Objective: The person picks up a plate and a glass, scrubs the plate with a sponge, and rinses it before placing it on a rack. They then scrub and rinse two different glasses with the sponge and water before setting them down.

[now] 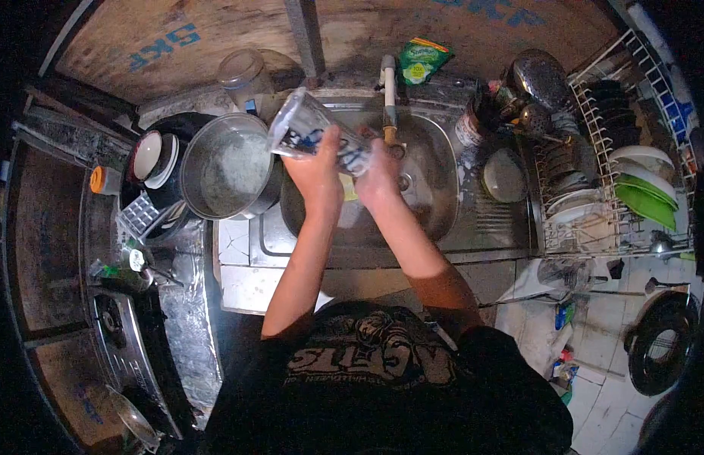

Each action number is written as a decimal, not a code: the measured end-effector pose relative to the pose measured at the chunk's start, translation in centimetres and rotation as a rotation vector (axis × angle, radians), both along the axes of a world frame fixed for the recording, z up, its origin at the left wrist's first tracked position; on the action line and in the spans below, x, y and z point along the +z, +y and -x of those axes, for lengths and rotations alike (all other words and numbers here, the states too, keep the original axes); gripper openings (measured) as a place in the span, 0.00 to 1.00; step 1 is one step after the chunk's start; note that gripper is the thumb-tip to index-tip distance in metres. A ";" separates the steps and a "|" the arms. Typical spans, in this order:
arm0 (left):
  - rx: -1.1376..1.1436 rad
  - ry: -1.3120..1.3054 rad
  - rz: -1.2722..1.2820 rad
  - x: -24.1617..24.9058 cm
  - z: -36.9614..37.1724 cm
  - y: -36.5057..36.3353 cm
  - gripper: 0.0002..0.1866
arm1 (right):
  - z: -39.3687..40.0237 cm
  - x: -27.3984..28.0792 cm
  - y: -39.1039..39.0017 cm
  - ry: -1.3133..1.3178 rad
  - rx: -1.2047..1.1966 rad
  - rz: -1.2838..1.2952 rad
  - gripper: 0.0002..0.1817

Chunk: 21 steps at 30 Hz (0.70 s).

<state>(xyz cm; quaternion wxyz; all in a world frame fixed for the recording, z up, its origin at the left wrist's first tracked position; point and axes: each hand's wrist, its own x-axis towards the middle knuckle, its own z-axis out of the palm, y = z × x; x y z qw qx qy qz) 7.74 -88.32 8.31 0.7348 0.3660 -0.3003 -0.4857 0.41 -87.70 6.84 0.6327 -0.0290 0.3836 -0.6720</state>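
Note:
My left hand (315, 178) is wrapped round a clear drinking glass (305, 121) with a dark printed pattern, tilted on its side over the sink (431, 208). At the other end of the glass, my right hand (378, 178) is closed against its base, with whitish suds about the fingers. Whether a sponge is in the right hand cannot be made out. A yellow patch (349, 189) shows between the wrists, partly hidden. Behind the hands stands the faucet (389, 91).
A large metal pot (230, 167) stands left of the sink, near a clear jar (244, 76). A green soap pouch (424, 62) leans at the back. To the right are a pale bowl (505, 174) and a dish rack (594, 136). A stove (128, 341) is at lower left.

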 end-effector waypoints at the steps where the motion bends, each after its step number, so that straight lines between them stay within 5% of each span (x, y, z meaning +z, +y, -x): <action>1: 0.065 -0.067 0.003 -0.1 -0.5 -0.7 0.22 | -0.9 0.5 0.7 0.035 -0.033 -0.038 0.16; 8: 0.159 -0.354 0.042 -1.2 -1.3 0.7 0.29 | -0.8 -2.6 0.8 -0.191 0.071 0.068 0.14; 10: 0.195 -0.304 0.014 -0.9 -1.9 0.0 0.31 | -1.2 -3.2 1.0 -0.077 0.142 -0.231 0.13; 12: 0.161 -0.341 -0.021 -2.1 -3.3 0.0 0.34 | -1.3 -3.4 3.1 -0.110 0.195 -0.159 0.13; 16: -0.012 -0.460 -0.095 -5.4 -4.0 3.0 0.42 | 3.5 -5.2 7.4 -0.196 0.331 0.044 0.15; 19: -0.360 -0.726 -0.210 -9.7 -4.8 5.4 0.45 | 9.8 -4.7 9.8 -0.262 0.470 0.160 0.23; 20: -0.373 -0.751 -0.187 -12.5 -5.2 5.8 0.47 | 12.3 -5.1 10.5 0.178 0.441 0.273 0.22; 21: -0.384 -0.762 -0.183 -13.1 -5.2 6.0 0.47 | 16.5 -7.3 10.1 -0.105 0.426 0.207 0.20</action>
